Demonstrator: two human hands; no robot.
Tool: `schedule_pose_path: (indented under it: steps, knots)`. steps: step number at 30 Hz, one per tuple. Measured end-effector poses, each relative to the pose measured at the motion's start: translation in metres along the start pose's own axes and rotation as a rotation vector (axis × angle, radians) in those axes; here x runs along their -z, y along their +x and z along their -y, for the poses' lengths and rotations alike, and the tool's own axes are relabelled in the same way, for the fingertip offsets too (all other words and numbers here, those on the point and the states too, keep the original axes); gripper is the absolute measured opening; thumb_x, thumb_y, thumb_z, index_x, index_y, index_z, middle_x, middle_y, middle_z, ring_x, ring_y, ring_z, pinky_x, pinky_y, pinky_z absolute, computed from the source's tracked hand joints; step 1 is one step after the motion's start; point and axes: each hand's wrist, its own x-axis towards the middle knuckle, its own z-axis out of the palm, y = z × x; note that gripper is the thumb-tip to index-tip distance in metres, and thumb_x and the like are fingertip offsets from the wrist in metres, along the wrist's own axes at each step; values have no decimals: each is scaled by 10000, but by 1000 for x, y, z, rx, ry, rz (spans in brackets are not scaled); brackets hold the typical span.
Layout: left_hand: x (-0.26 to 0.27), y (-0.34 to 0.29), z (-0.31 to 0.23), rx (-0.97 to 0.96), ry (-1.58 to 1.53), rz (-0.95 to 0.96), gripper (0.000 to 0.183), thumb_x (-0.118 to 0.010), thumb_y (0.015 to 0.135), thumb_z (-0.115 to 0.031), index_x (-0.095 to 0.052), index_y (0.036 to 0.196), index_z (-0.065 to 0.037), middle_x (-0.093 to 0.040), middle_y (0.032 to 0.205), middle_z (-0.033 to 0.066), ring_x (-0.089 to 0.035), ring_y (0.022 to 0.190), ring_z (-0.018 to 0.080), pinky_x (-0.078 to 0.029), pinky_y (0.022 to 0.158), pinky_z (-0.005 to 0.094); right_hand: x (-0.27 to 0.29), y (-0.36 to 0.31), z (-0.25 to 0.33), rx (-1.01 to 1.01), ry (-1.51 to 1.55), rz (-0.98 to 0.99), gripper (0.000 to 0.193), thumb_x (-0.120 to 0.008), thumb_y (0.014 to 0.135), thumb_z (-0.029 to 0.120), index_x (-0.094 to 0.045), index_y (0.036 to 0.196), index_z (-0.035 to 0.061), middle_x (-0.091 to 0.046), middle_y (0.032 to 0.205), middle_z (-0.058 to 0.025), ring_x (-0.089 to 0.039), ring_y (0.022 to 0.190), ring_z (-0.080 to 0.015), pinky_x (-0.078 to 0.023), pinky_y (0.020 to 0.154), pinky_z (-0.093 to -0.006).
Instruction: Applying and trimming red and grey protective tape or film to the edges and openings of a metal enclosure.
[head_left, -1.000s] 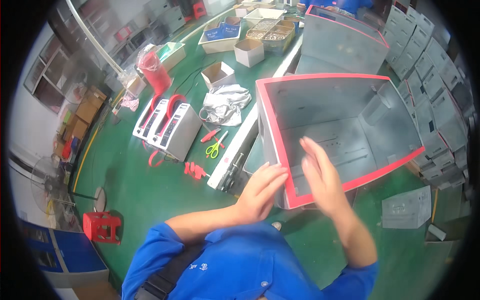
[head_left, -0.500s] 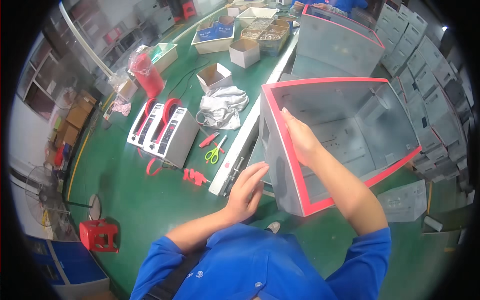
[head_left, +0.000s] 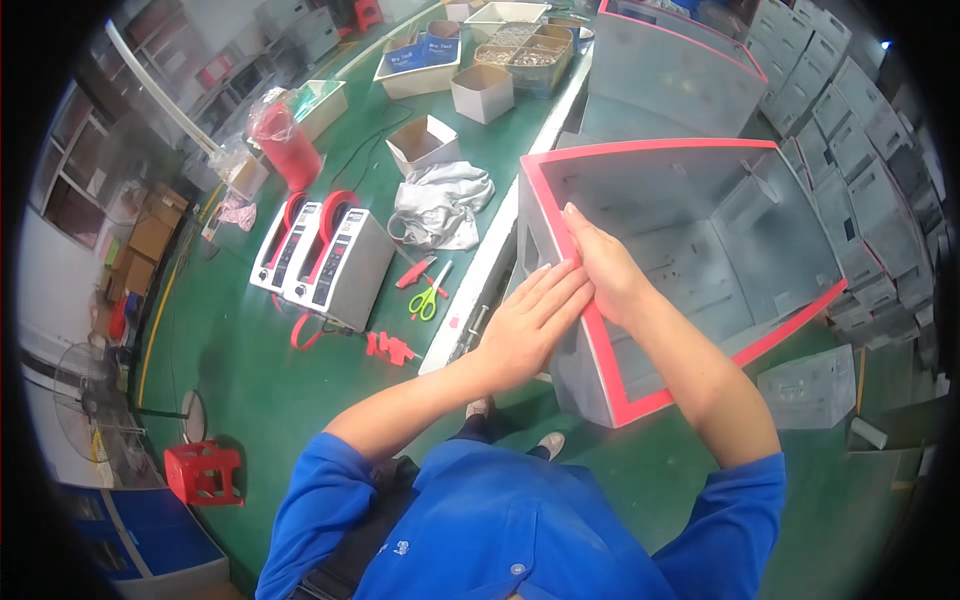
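Note:
A large grey box-shaped housing (head_left: 690, 260) stands with its open side up. Red tape (head_left: 650, 150) runs around its rim. My right hand (head_left: 608, 262) rests on the left stretch of that rim, fingers straight and pointing away, palm side partly hidden. Against the outer side of the same edge lies my left hand (head_left: 535, 318), flat, its fingertips meeting the tape just beside my right hand. Neither hand is wrapped around anything.
On the green table to the left are two white tape dispensers (head_left: 345, 265), green-handled scissors (head_left: 428, 300), red tape pieces (head_left: 388, 348) and a grey cloth (head_left: 445, 205). Beyond stands another grey housing (head_left: 670, 75). Grey housings (head_left: 870, 190) are stacked at the right.
My left hand has moved up and to the right, from beside the housing onto its taped edge. My right hand stays on the rim. The view has shifted slightly.

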Motion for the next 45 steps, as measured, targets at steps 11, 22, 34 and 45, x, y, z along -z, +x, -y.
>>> schedule_pose_path:
  steps: [11,22,34,45]
  knots:
    - [-12,30,98,6,239,-38,572,-495,672,32,-425,1239,12,-450,1268,182,-425,1198,334,-333,1013,434,22,-55,10,256,-134,-9,529,-323,969,337,-320,1310,-68,-393,1326,-201,-338,1274,-254,-259,1054,-353]
    - [-14,42,152,159,156,-160,533,-458,663,114,-474,1184,4,-507,1210,170,-469,1160,330,-396,969,410,47,-118,-20,743,-928,-373,401,-391,914,166,-412,1234,-75,-471,1240,-218,-435,1183,-341,-331,991,-385]
    - [-9,44,180,123,336,-34,508,-495,693,64,-482,1197,-2,-483,1248,166,-443,1190,305,-382,979,390,43,-115,-25,767,-791,-473,350,-388,899,128,-467,1180,-66,-564,1114,-202,-547,1042,-291,-402,919,-366]
    - [-13,42,95,-53,300,-5,499,-470,679,85,-464,1177,51,-464,1254,216,-426,1205,329,-323,1019,443,45,-116,-26,773,-699,-512,309,-407,902,113,-504,1143,-54,-600,1044,-185,-582,991,-265,-432,876,-336]
